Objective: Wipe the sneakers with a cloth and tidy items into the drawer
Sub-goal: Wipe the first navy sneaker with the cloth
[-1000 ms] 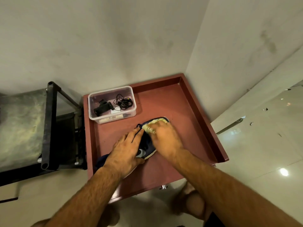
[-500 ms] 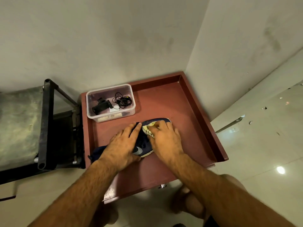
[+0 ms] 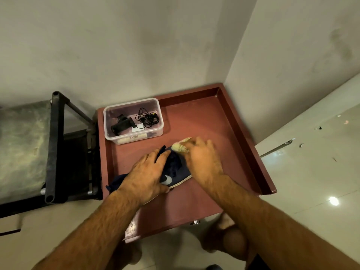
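Navy sneaker (image 3: pixel 175 170), centre of drawer (image 3: pixel 241 137): pinned under flat, spread left hand (image 3: pixel 145 176). Right hand (image 3: pixel 202 160) closed round yellow cloth (image 3: pixel 180 147) at toe. Wiping under way, unfinished; clear box (image 3: pixel 134 136), back-left corner, apparently already stowed.

Both forearms bare, reaching forward and down, converging; left hand (image 3: pixel 145 175) palm-down, fingers spread and pressing flat, thumb tucked at the near side; right hand (image 3: pixel 202 159) just beside it, blurred, fingers curled closed around a yellowish cloth (image 3: pixel 180 146)
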